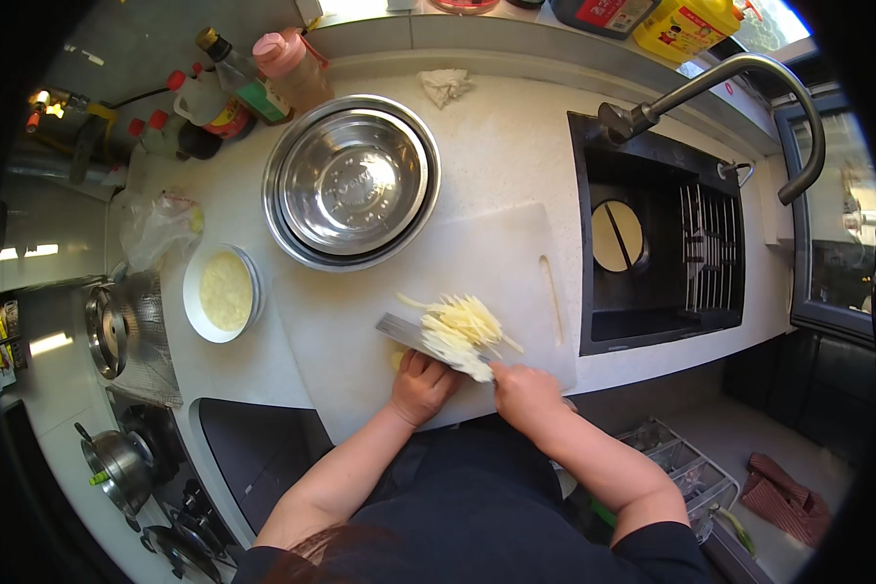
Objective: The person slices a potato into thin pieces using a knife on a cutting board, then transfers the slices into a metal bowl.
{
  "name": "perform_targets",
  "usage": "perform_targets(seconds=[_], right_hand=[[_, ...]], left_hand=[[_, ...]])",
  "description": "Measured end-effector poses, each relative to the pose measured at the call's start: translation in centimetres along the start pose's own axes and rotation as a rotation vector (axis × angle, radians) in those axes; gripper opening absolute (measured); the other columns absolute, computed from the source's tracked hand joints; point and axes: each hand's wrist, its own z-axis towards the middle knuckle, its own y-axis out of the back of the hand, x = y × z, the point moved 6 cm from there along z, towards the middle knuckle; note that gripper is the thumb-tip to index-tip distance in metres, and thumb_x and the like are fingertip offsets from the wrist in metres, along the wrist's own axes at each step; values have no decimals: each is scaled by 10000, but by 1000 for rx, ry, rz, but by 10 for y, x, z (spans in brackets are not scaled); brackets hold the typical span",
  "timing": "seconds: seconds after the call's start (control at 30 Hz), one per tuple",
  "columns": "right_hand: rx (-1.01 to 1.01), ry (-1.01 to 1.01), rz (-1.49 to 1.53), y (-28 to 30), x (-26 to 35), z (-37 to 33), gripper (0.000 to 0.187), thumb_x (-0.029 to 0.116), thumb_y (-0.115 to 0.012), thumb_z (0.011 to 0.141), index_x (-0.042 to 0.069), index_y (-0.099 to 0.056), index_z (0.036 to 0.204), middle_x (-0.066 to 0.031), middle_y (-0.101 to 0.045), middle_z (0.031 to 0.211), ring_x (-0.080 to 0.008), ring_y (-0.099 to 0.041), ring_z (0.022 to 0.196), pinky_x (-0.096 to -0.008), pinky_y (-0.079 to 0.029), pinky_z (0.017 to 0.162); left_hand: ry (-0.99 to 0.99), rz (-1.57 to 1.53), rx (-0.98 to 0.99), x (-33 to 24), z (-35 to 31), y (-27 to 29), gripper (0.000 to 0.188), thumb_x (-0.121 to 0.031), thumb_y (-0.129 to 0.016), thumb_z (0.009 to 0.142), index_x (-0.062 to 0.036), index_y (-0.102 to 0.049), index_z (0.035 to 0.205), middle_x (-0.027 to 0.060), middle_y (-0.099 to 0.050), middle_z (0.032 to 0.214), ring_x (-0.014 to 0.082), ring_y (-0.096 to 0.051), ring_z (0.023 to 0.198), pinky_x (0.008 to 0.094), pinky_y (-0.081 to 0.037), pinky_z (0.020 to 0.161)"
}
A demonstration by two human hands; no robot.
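My right hand (530,394) is closed round the handle of a kitchen knife, whose wide blade (399,331) points to the left. Beside the blade my left hand (423,384) presses down with curled fingers on a pale yellow piece of what looks like potato (397,360). Most of that piece is hidden by the hand and the knife. Along the blade's far side lies a loose heap of thin pale strips (465,323), and some of them touch the blade. Under all this is a white cutting board (331,341).
Nested steel bowls (273,209) stand beyond the board, with a white bowl (253,310) of pale yellow contents at left. Several bottles (248,88) crowd the far left corner. A black sink (657,326) with a curved faucet (816,127) lies right; a stove pot (117,467), lower left.
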Motion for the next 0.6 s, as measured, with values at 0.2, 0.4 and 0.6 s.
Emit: perform_targets(seconds=[0.2,0.4,0.6], right_hand=[[0,55,88,8,5,10,123,114,-556,836,58,-625,921,-186,-665,773,-379,-665,705,-493,-532,636],[32,27,18,37,-7,-29,146,117,-561,830,60,-638,941,-176,-654,740,-378,-654,665,-494,-533,632],[75,7,31,4,1,5,96,111,-555,830,52,-612,881,-180,-655,740,-381,-658,681,-491,-534,638]], left_hand=[[-3,3,-14,0,0,2,290,-163,-731,720,-114,-715,1006,38,-656,1059,281,-582,995,421,-478,846],[21,-22,25,1,-6,-3,354,-109,-752,677,-78,-706,1026,58,-642,1111,329,-557,1089,463,-473,907],[0,10,-16,-2,2,3,242,-152,-725,725,-131,-721,966,26,-661,1017,263,-584,961,406,-480,816]])
